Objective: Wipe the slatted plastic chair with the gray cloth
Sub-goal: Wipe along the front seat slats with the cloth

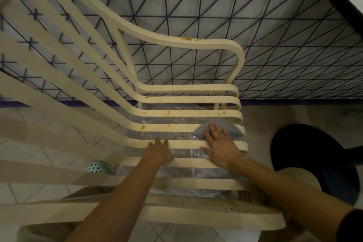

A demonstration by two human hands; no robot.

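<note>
My right hand (220, 147) presses the cloth (233, 130) flat on a slat of the chair (176, 112). My left hand (160, 152) rests open on a nearer slat

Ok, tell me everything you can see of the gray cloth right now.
The gray cloth is a plain, soft-looking blue-gray fabric, seemingly folded into a pad. It lies flat at the rounded end of a cream chair slat, overhanging the gap beside it. The right hand presses its nearer part with straight fingers; the far end shows uncovered.
</note>
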